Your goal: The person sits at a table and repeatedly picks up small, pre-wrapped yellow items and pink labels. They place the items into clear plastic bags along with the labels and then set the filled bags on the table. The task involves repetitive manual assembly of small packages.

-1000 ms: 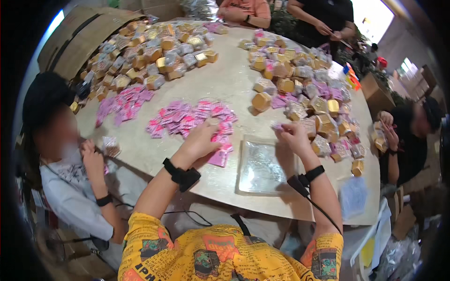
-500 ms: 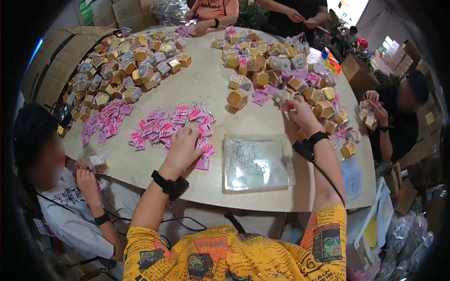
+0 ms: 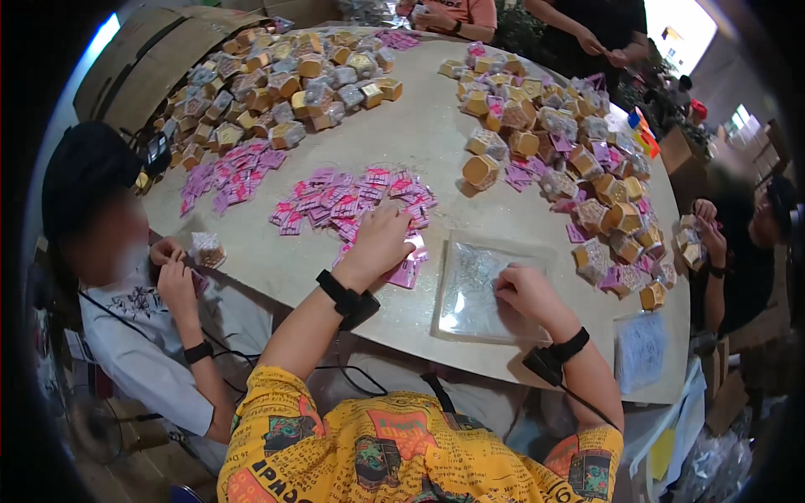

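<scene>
My left hand (image 3: 379,245) lies on the near part of a heap of small pink printed cards (image 3: 335,201). Its thumb stands apart from the fingers, and cards show beside and under it. Over a shallow clear plastic tray (image 3: 449,314), my right hand (image 3: 537,295) points its fingertips down, drawn together. Thin, see-through strands (image 3: 476,272) lie in the tray beside those fingertips. Whatever the right fingers hold is too small to make out.
Bagged gold hexagonal boxes (image 3: 277,84) are heaped far left, more boxes (image 3: 587,176) at right among pink cards. Another card pile (image 3: 226,176) lies left. A bag of pale strands (image 3: 640,348) is near right. Co-workers sit left and right; others are across the table.
My right hand has left the boxes on the right and come nearer, over the clear tray. My left hand stays at the pink cards. The whole view has shifted.
</scene>
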A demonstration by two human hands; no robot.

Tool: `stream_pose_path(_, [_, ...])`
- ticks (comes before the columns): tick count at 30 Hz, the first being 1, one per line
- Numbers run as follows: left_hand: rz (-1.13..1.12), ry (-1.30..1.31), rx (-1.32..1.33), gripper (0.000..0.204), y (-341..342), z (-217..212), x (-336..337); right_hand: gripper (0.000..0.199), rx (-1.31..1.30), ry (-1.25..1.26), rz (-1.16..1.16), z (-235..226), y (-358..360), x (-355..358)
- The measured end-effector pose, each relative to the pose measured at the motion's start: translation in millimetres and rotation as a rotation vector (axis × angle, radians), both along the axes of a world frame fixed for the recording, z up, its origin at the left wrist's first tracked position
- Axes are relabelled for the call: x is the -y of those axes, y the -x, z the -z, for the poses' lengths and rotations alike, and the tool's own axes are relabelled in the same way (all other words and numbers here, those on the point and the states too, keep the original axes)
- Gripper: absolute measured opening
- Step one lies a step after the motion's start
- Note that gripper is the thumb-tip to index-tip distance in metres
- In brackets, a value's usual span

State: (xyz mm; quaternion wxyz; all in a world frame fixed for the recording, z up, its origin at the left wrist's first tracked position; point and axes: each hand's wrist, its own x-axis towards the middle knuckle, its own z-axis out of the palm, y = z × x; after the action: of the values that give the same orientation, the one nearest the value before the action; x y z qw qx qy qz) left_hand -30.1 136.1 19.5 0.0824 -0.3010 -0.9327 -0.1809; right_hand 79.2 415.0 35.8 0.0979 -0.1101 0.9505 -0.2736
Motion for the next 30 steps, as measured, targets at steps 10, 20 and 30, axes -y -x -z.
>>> stream_pose_path(10, [-0.04,-0.057,0.053,0.044,2.2,-6.7,-3.5,0.008,-0.199,0.177,0.191,-21.1,-14.9,0.3])
stream_pose_path(20, [0.021,-0.146,-0.053,0.033,19.3,5.4,-12.7,0.008,-0.216,0.256,0.322,-10.1,-23.9,3.0])
stream_pose_path(30, [0.022,-1.272,0.709,0.032,26.8,-34.3,6.1,0.022,-0.347,0.204,0.266,-11.9,-26.8,11.1])
